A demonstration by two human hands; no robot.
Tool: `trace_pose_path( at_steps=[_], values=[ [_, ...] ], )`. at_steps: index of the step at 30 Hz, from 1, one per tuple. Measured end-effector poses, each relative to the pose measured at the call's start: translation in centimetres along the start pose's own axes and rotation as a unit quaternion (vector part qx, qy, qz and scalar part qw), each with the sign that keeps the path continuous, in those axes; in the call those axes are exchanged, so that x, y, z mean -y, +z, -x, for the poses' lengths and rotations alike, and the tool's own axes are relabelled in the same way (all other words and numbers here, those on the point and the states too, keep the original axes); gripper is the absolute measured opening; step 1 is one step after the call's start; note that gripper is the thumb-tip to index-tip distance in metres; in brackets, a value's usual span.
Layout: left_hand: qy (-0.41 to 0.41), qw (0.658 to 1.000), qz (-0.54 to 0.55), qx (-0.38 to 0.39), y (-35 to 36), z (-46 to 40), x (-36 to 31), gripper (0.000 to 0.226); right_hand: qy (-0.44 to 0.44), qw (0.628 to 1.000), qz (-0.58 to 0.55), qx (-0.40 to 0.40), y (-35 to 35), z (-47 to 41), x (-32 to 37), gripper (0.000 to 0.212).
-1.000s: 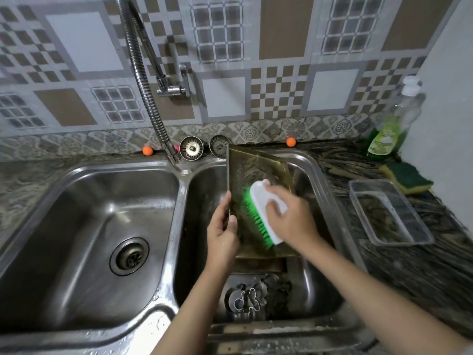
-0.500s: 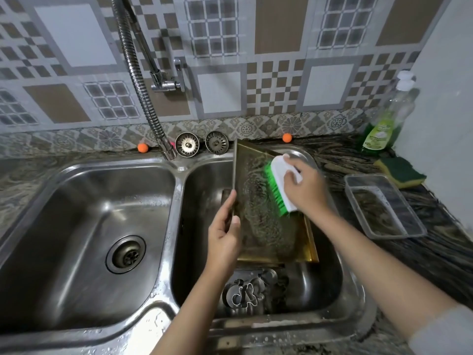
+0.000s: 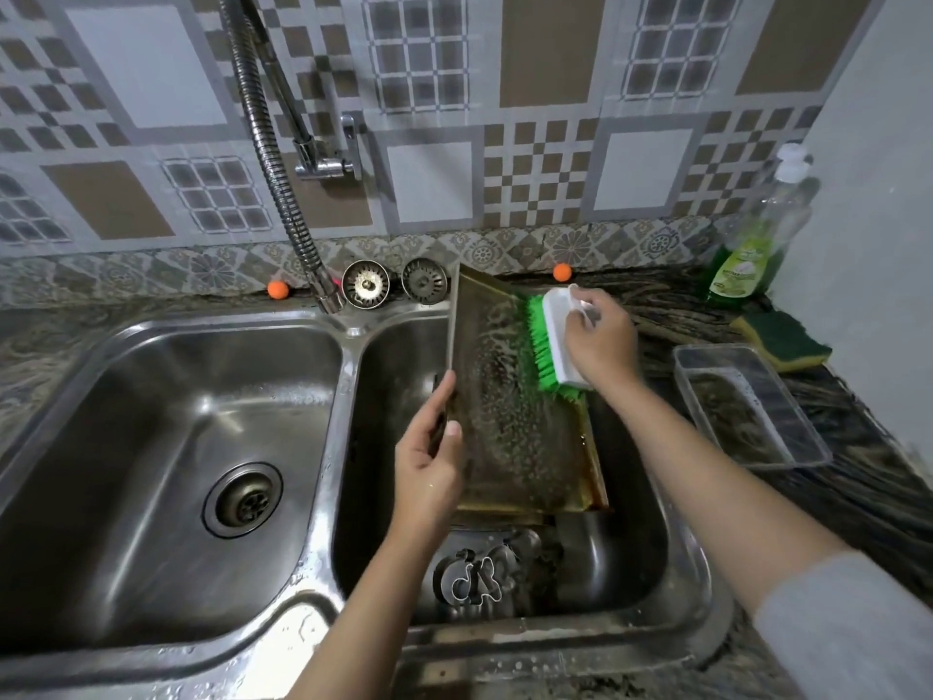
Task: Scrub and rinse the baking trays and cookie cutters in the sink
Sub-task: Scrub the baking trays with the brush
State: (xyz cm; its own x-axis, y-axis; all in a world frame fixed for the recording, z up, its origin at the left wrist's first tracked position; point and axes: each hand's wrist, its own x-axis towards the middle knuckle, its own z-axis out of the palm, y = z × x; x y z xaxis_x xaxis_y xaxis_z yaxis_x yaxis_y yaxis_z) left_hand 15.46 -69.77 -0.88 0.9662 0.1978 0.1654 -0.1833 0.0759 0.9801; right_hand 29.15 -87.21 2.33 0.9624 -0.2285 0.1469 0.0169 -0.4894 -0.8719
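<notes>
Over the right-hand basin of a steel double sink, a person's left hand pinches the left edge of a soapy baking tray, tilted up against the back rim. The right hand, fingers curled around a white scrub brush, presses its green bristles to the tray's upper right. Cookie cutters lie on the basin floor below.
</notes>
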Motion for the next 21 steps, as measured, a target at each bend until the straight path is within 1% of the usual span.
trace_pose_path(
  at_steps=[3,5,6,8,10,12,14,15,17,19,21],
  values=[
    [0.014,0.999,-0.013,-0.046,-1.1,-1.6,-0.5,0.044,0.014,1.0,-0.018,0.02,1.0,2.2,-0.6,0.026],
    [0.023,0.996,-0.023,-0.084,-2.2,-2.9,-1.0,0.048,-0.005,0.998,-0.036,0.048,2.1,5.8,-2.2,0.022],
    [0.031,0.995,-0.023,-0.092,-2.6,-3.1,-1.1,0.049,-0.014,0.996,-0.049,0.066,2.3,7.4,-2.8,0.023],
    [0.032,0.996,-0.026,-0.074,-2.7,-2.9,-1.0,0.045,-0.018,0.997,-0.045,0.065,2.4,7.2,-3.1,0.026],
    [0.015,0.999,-0.024,-0.031,-1.9,-1.8,-0.5,0.042,0.004,0.999,-0.027,0.026,2.2,4.2,-2.4,0.027],
    [0.009,1.0,-0.026,-0.007,-0.8,-0.9,-0.4,0.043,0.029,0.999,-0.03,-0.016,1.9,1.0,-1.5,0.026],
    [0.002,1.0,-0.025,-0.017,-0.4,-0.9,0.0,0.048,0.041,0.999,-0.021,-0.028,2.1,0.0,-1.4,0.026],
    [-0.007,0.999,-0.017,-0.031,-0.4,-1.3,0.2,0.048,0.04,0.999,-0.013,-0.016,2.5,0.9,-1.3,0.026],
    [-0.03,0.998,-0.001,-0.059,-0.8,-2.4,0.5,0.046,0.012,0.999,-0.028,0.024,3.6,4.4,-0.7,0.026],
    [-0.044,0.996,0.002,-0.075,-0.9,-3.0,0.6,0.045,-0.053,0.995,-0.057,0.063,4.4,8.6,0.4,0.028],
    [-0.046,0.996,0.003,-0.073,-1.0,-2.8,0.5,0.049,-0.128,0.987,-0.061,0.078,4.2,10.5,0.7,0.03]
  ],
)
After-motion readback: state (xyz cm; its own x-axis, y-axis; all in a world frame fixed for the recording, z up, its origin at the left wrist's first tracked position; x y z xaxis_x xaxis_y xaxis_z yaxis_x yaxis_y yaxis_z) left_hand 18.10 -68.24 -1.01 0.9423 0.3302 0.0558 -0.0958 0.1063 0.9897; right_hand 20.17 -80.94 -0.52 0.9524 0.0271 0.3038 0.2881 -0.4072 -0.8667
